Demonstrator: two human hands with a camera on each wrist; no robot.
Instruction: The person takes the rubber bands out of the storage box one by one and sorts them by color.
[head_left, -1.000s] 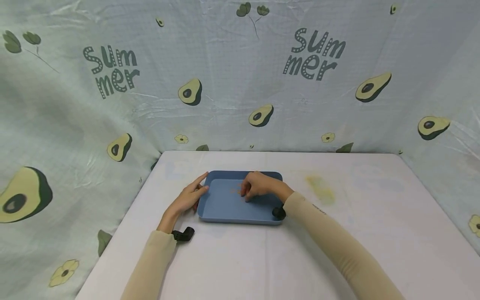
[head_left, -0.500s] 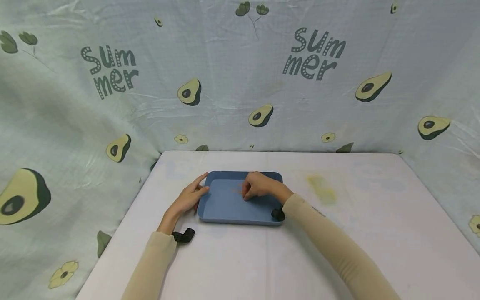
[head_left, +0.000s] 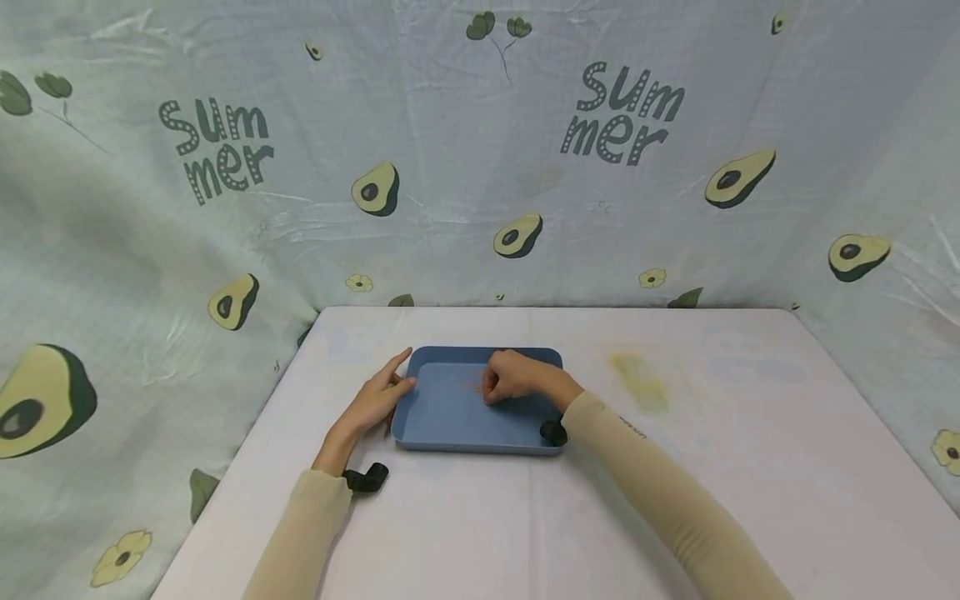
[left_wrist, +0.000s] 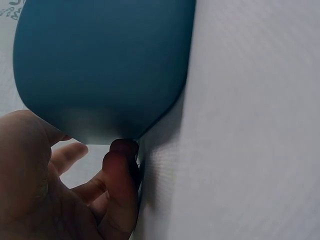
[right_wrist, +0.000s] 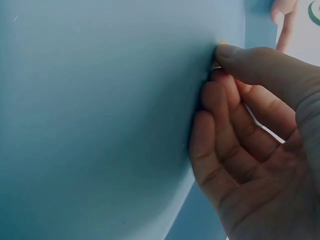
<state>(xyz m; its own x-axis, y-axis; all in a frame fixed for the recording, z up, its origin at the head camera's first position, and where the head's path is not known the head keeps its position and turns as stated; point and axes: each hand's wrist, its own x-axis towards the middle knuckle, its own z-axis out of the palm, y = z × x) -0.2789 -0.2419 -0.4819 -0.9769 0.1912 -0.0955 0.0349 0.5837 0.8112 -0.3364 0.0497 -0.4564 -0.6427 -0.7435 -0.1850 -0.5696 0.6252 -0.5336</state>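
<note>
A shallow blue tray (head_left: 450, 425) lies on the white table. At its left side is my left hand (head_left: 373, 400), the thumb over the rim and the index finger stretched toward the back corner. In the left wrist view, curled fingers (left_wrist: 119, 185) touch the tray's outer wall low down. My right hand (head_left: 517, 375) is over the tray floor, its fingers curled and the fingertips down at the surface. Between thumb and index finger it pinches a small orange thing (right_wrist: 223, 43), mostly hidden, kind unclear. Faint pinkish marks (head_left: 472, 387) show on the tray floor beside this hand.
The white table (head_left: 675, 483) extends on all sides of the tray, with a yellow stain (head_left: 639, 381) to the right. Behind it hangs a cloth (head_left: 450, 125) printed with avocados. Black wrist cameras (head_left: 367, 478) are worn on both arms.
My right hand's fingertips have drawn closer together, staying at about the same place on the tray. The left hand and the tray remain in place; the head view has shifted slightly.
</note>
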